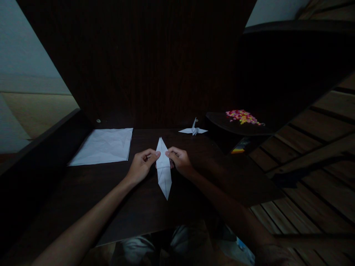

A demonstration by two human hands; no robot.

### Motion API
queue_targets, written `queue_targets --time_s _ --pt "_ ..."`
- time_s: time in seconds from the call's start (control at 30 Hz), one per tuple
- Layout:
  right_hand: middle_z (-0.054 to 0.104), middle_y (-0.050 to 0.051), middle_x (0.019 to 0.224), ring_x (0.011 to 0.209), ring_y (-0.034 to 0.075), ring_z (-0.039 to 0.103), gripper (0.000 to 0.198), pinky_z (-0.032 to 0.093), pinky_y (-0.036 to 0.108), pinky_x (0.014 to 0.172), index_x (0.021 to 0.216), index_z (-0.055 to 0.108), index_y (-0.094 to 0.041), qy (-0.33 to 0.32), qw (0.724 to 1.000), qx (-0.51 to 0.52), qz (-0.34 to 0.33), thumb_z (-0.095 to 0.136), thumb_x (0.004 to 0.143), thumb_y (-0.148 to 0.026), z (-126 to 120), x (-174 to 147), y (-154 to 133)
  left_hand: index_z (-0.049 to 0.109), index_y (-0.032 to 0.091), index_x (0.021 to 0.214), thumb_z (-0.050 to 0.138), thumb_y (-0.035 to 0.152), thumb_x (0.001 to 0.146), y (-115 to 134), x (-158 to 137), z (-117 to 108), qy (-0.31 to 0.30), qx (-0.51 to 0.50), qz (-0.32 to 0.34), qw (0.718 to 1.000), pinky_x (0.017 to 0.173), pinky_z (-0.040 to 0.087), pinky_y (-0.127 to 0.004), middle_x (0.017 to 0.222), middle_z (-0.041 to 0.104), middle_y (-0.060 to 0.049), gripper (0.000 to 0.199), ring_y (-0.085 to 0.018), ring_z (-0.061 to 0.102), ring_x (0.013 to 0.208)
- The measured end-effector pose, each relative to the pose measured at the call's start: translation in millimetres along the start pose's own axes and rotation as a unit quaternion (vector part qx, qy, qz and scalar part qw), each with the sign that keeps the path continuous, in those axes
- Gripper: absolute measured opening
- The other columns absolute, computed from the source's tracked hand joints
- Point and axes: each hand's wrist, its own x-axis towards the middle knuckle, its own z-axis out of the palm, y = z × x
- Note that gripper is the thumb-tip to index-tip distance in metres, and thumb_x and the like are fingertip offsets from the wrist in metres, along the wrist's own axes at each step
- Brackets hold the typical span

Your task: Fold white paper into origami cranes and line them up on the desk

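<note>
Folded paper: located betw. L hand & R hand, over dark desk; desk contact unclear. Grip: both hands pinch opp. side edges, thumbs on upper face, other fingers partly hidden. Thumbs sit just beyond horiz. crease; far pt. projects past thumbs, near section extends twd. person. Adj. items: paper crane beyond R hand; paper sheets beyond L hand, to its left.
</note>
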Motion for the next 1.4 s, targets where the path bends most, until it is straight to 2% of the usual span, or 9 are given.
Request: queue_targets --time_s 0.2,0.3,0.4,0.5,0.6,0.73,1.0,1.2,1.4 --pt "0.047 -0.007 0.045 0.037 0.007 0.042 0.026 0.032 0.019 0.036 0.065 0.055 -0.018 -0.047 0.998 -0.003 0.029 0.06 0.077 -0.04 2.2 0.0 1.2 0.064 0.016 0.073 0.066 0.046 0.075 0.1 -0.7 3.1 -0.009 -0.056 -0.034 0.998 0.057 0.042 -0.024 0.067 0.064 -0.001 0.03 -0.014 0.057 0.061" --pt "0.05 -0.008 0.052 0.04 0.007 0.044 0.019 0.034 0.019 0.038 0.084 0.055 -0.02 -0.069 0.997 0.036 0.03 0.06 0.078 -0.037 3.7 -0.8 2.9 0.062 0.016 0.07 0.068 0.046 0.073 -1.5 1.4 1.4 0.007 -0.072 -0.038 0.997 0.054 0.041 -0.023 0.064 0.063 0.0 0.031 -0.013 0.055 0.057" --pt "0.055 -0.008 0.064 0.049 0.007 0.049 0.038 0.04 0.019 0.047 0.107 0.05 -0.023 -0.086 0.995 0.054 -0.004 0.067 0.073 -0.028 3.0 -2.6 1.3 0.058 0.016 0.063 0.069 0.043 0.073 -4.2 4.2 -2.7 0.053 -0.062 -0.034 0.996 0.051 0.036 -0.021 0.055 0.056 0.004 0.032 -0.01 0.049 0.051" --pt "0.062 -0.001 0.081 0.071 0.011 0.058 0.036 0.046 0.024 0.066 0.101 0.059 -0.02 -0.133 0.99 -0.013 -0.045 0.073 0.068 -0.024 0.9 -5.9 -2.0 0.055 0.016 0.058 0.069 0.041 0.073 -5.8 6.4 -5.7 0.102 -0.058 -0.034 0.993 0.049 0.035 -0.021 0.051 0.052 0.005 0.033 -0.009 0.047 0.049" --pt "0.067 0.004 0.095 0.086 0.015 0.061 0.032 0.047 0.029 0.079 0.101 0.065 -0.018 -0.155 0.985 -0.061 -0.055 0.072 0.071 -0.027 0.2 -9.2 -3.4 0.062 0.015 0.077 0.072 0.039 0.07 -6.2 7.7 -5.4 0.126 -0.101 -0.06 0.985 0.053 0.042 -0.022 0.059 0.062 0.003 0.027 -0.012 0.057 0.054" --pt "0.07 0.005 0.097 0.092 0.018 0.064 0.039 0.049 0.032 0.082 0.109 0.064 -0.019 -0.123 0.99 -0.052 -0.04 0.072 0.072 -0.028 1.6 -10.0 -2.3 0.046 0.019 0.119 0.076 0.033 0.065 -7.2 8.2 -2.4 0.159 -0.146 -0.076 0.974 0.053 0.047 -0.024 0.067 0.069 0.001 0.063 -0.015 0.063 0.055" --pt "0.073 0.005 0.091 0.084 0.02 0.069 0.028 0.055 0.032 0.076 0.095 0.069 -0.019 -0.037 0.996 -0.056 -0.051 0.074 0.069 -0.029 3.8 -7.8 -3.6 0.067 0.016 0.081 0.065 0.045 0.076 -1.2 5.9 -3.3 0.059 -0.049 -0.037 0.996 0.051 0.045 -0.024 0.071 0.068 -0.003 0.03 -0.015 0.06 0.057" --pt "0.072 0.005 0.097 0.083 0.018 0.068 0.021 0.055 0.031 0.075 0.092 0.071 -0.02 0.038 0.993 -0.045 -0.101 0.071 0.072 -0.027 1.1 -5.0 -2.0 0.068 0.017 0.105 0.065 0.041 0.078 4.4 -2.0 -2.6 -0.02 0.003 0.03 0.999 0.082 0.049 -0.033 0.103 0.07 -0.008 0.036 -0.023 0.064 0.092" --pt "0.066 0.002 0.075 0.067 0.015 0.059 0.015 0.049 0.028 0.062 0.088 0.074 -0.023 0.061 0.982 -0.114 -0.135 0.069 0.074 -0.027 -1.8 -3.4 -1.1 0.066 0.018 0.112 0.066 0.036 0.077 3.7 -3.7 -4.4 -0.041 0.093 0.08 0.992 0.082 0.049 -0.036 0.103 0.069 -0.009 0.04 -0.022 0.063 0.089"
